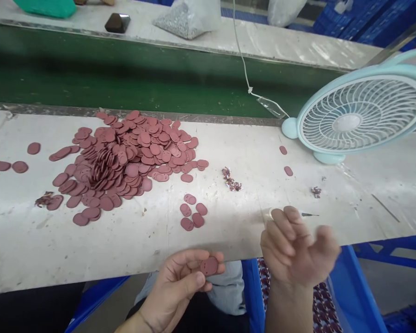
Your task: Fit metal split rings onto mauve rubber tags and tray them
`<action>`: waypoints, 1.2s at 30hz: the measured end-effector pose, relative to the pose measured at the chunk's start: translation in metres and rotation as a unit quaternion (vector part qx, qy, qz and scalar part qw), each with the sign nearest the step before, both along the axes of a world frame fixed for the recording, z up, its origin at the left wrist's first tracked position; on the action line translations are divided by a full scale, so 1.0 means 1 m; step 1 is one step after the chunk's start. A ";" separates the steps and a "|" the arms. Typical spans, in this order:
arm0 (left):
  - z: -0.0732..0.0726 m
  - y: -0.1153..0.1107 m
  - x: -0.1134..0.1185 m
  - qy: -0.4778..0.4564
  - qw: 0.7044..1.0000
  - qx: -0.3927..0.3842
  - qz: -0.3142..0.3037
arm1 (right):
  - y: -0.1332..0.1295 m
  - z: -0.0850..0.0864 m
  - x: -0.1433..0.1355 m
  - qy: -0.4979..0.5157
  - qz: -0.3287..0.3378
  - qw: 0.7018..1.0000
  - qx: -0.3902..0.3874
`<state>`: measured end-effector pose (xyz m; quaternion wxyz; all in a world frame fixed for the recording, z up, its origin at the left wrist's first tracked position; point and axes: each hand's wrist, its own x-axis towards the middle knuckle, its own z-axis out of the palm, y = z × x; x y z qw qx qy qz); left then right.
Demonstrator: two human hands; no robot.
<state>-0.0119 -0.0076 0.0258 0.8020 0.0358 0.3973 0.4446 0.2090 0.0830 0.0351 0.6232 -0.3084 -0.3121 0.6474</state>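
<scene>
Left hand (pixel 190 284): your thumb and fingers pinch a maroon disc (pixel 209 266) near the front edge of the bench (pixel 118 245).
Held disc: flat, matte oval, face toward you, small holes on its left; its long axis seems sideways, right end slightly raised.
Right hand (pixel 296 247): blurred, your fingers curl; whether they touch the dark-tipped tool (pixel 311 214) behind, I cannot tell.
Blue crate (pixel 358 291): beneath the bench, holding patterned dark-red pieces (pixel 322 307).
Heap (pixel 131 157): similar discs, piled.
Clear bag (pixel 187 21): grey granules inside.
</scene>
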 end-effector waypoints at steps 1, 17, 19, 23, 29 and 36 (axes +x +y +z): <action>0.000 0.000 -0.001 0.002 1.000 0.000 0.002 | 0.005 0.000 -0.009 -0.175 -0.016 0.984 0.034; 0.002 -0.004 -0.013 0.006 0.998 -0.043 0.052 | -0.009 -0.027 -0.010 -0.792 0.136 0.562 0.196; 0.002 -0.003 -0.014 0.000 0.998 -0.038 0.044 | -0.020 -0.022 -0.002 -0.789 0.110 0.578 0.177; 0.003 -0.002 -0.014 -0.004 0.999 -0.026 0.023 | -0.022 -0.020 0.009 -0.786 0.058 0.596 0.153; -0.001 -0.003 -0.010 -0.009 1.000 -0.008 0.019 | -0.016 -0.018 0.013 -0.778 0.106 0.600 0.151; -0.004 -0.006 -0.008 -0.010 1.000 -0.011 0.028 | -0.017 -0.003 0.017 -0.761 0.154 0.618 0.123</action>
